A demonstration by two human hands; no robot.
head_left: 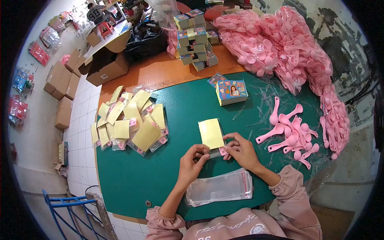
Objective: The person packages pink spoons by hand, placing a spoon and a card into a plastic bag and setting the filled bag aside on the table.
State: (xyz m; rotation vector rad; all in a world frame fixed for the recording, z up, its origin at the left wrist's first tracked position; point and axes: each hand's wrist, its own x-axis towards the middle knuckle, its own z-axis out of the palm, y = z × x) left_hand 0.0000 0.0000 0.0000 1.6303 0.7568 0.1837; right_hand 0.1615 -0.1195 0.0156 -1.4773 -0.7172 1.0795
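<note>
Between my two hands is a clear plastic bag with a yellow card in it. The pink end of a spoon shows at the bag's lower right. My left hand pinches the bag's lower left corner between thumb and fingers. At the lower right, my right hand has its fingers closed on the bag beside the pink end. Just below my hands lies a stack of flat clear bags. Loose pink measuring spoons are piled to the right of my right hand.
Bagged yellow cards are heaped at the left of the green tabletop. A stack of printed cards stands behind my hands. Big bags of pink spoons fill the back right. A cardboard box sits at the back left.
</note>
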